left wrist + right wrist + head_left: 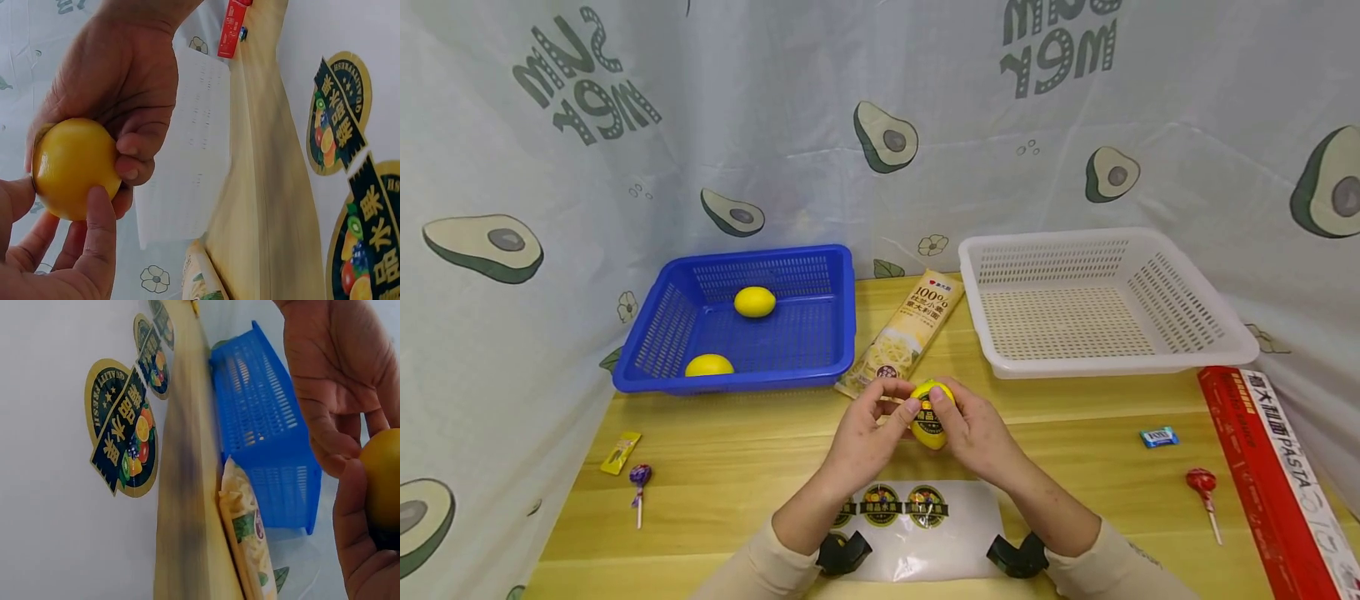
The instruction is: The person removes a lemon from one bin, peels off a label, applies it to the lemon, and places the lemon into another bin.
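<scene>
A yellow lemon [934, 439] with a dark, gold-edged label [928, 416] on its near side is held above the table, between both hands. My left hand [863, 437] pinches it from the left, thumb at the label's edge. From the other side my right hand [985, 435] grips it, thumb on the label. In the left wrist view the lemon [76, 167] shows its bare underside, fingers of both hands around it. Below the hands lies a white label sheet [958, 537] bearing several round fruit labels [128, 428].
At the back left, a blue basket [847, 333] holds two lemons [755, 302]. A white basket [1000, 367] stands back right, with a pasta packet [910, 329] between them. Sweets [621, 452] and lollipops [1202, 481] lie at both sides; a red pasta box [1262, 475] edges the right.
</scene>
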Tool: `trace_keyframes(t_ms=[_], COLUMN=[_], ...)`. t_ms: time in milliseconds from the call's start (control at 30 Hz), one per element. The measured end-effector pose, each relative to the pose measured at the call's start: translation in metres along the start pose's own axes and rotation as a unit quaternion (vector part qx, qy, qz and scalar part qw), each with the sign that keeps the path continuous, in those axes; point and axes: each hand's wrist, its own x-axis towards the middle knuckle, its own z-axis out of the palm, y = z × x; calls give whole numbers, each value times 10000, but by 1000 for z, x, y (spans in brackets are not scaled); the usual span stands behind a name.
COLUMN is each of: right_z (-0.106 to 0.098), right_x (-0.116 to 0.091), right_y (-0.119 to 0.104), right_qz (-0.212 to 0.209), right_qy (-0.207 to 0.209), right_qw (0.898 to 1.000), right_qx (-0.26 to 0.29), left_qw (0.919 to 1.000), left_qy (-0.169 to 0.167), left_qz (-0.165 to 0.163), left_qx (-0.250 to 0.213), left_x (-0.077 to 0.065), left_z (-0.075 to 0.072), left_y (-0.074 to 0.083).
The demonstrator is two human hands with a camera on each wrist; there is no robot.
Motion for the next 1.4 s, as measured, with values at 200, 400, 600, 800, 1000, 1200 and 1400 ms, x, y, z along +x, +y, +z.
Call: trace_keyframes(t_ms=[200,400,600,800,1000,1200,1400], right_z=[2,9,18,25,28,30,29], right_x=[0,-1,-6,-11,-11,-11,-8], right_y=[0,0,-3,-4,1,-1,0], right_qz=[-74,8,217,-8,-368,-88,136], right_qy=[286,376,107,198,382,416,410], right_qw=[9995,9988,9925,9894,9874,9880,9899], right_qx=[100,315,1196,1436,1494,1486,1350], left_qw=[9999,9916,9732,9588,9499,9529,9581], left_qy=[-121,-192,-269,-290,17,246,568], left_qz=[-25,67,-150,35,551,704,588], left_qx=[105,1280,2280,2824,3075,2940,2744], left_x=[1,1,0,-2,-2,0,2], left_z=[-4,-5,-4,-5,-4,-6,-8], left_y=[1,0,-2,-3,-7,-9,-14])
